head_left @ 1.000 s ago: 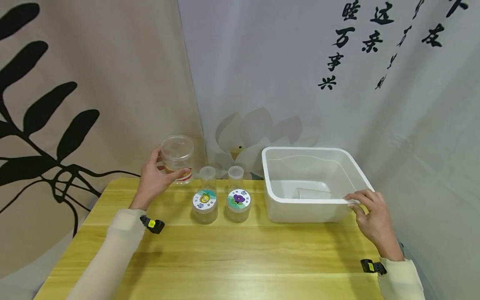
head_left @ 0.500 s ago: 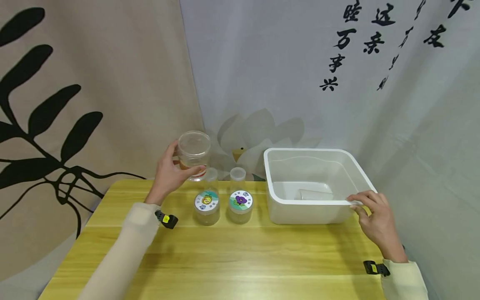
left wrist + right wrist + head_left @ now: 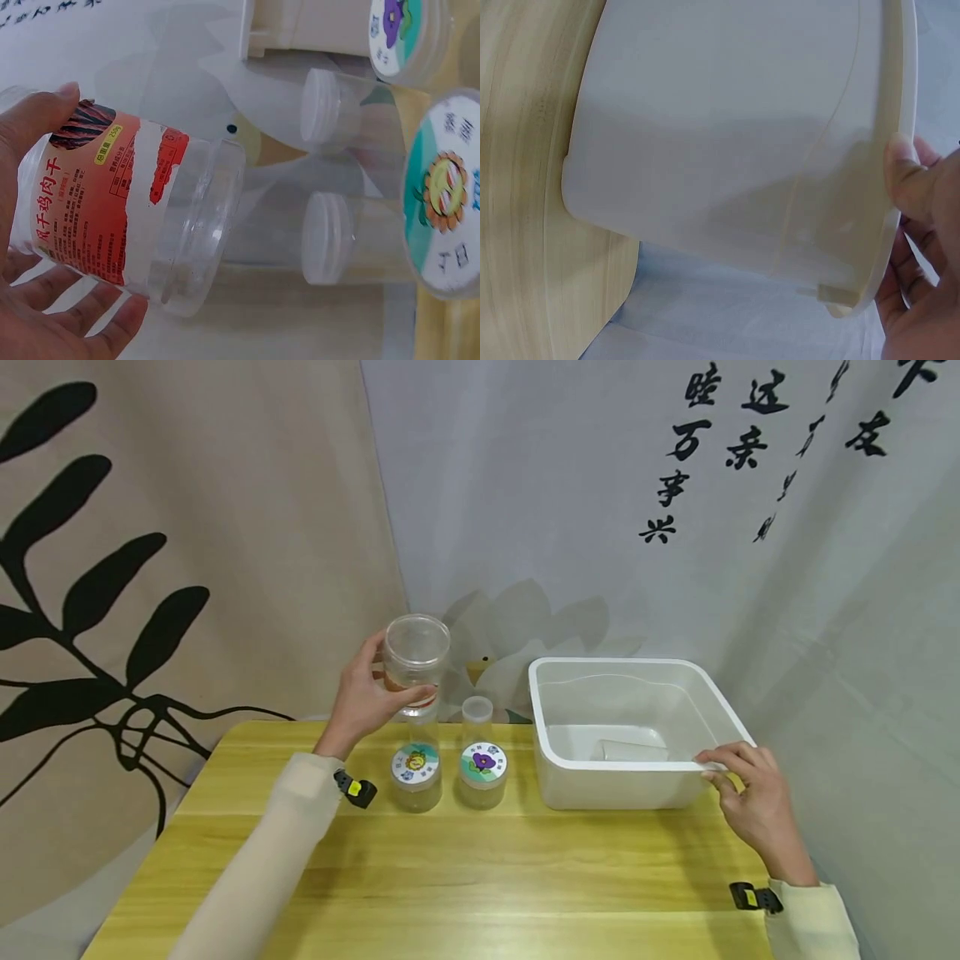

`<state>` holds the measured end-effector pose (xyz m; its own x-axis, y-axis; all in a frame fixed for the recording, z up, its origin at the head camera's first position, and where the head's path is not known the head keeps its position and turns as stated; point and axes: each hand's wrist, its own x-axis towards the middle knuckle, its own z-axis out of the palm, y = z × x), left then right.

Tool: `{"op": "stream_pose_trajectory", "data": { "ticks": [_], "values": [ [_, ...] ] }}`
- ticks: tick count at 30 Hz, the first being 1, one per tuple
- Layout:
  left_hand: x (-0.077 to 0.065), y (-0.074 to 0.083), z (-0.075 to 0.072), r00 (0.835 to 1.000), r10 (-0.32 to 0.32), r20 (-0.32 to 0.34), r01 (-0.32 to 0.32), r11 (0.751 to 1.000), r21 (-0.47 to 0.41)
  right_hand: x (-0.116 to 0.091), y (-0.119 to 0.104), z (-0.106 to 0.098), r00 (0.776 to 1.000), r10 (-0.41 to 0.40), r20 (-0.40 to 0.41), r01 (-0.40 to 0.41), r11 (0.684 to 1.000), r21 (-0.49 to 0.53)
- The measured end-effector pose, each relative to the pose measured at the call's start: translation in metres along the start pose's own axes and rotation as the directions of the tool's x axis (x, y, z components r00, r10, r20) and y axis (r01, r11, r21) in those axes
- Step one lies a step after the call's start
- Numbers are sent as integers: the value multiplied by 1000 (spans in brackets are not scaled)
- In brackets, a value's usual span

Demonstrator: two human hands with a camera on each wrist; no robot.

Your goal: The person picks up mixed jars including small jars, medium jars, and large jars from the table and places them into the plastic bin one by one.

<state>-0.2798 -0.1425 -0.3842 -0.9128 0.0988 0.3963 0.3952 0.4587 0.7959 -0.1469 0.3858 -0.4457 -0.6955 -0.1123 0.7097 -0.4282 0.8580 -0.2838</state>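
My left hand (image 3: 367,697) grips a clear plastic jar (image 3: 417,643) around its side, above the table's back edge. A torn red-orange label (image 3: 97,195) wraps the jar, with the thumb lying across it. Below the jar stand two small clear jars with cartoon lids, one with a sunflower (image 3: 416,766) and one with a purple figure (image 3: 483,764). Behind them are two narrow clear containers with translucent lids (image 3: 327,238); the held jar partly covers the left one in the head view. On the right, my right hand (image 3: 757,806) pinches the front rim of a white plastic bin (image 3: 615,789).
A translucent cylinder (image 3: 633,751) lies on its side inside the bin. The wooden table (image 3: 480,877) extends toward me. Directly behind it hangs a fabric curtain (image 3: 525,485) with dark writing and a printed bird.
My left hand has carried the clear jar to the right and slightly up, from left of the small jars to above the left narrow container. The right hand stays on the bin rim.
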Motion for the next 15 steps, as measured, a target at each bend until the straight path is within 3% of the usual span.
{"op": "stream_pose_trajectory", "data": {
  "ticks": [15],
  "values": [
    [15, 26, 20, 997, 67, 35, -66, 997, -27, -1, 2, 2, 1000, -6, 4, 6, 1000, 5]
  ]
}}
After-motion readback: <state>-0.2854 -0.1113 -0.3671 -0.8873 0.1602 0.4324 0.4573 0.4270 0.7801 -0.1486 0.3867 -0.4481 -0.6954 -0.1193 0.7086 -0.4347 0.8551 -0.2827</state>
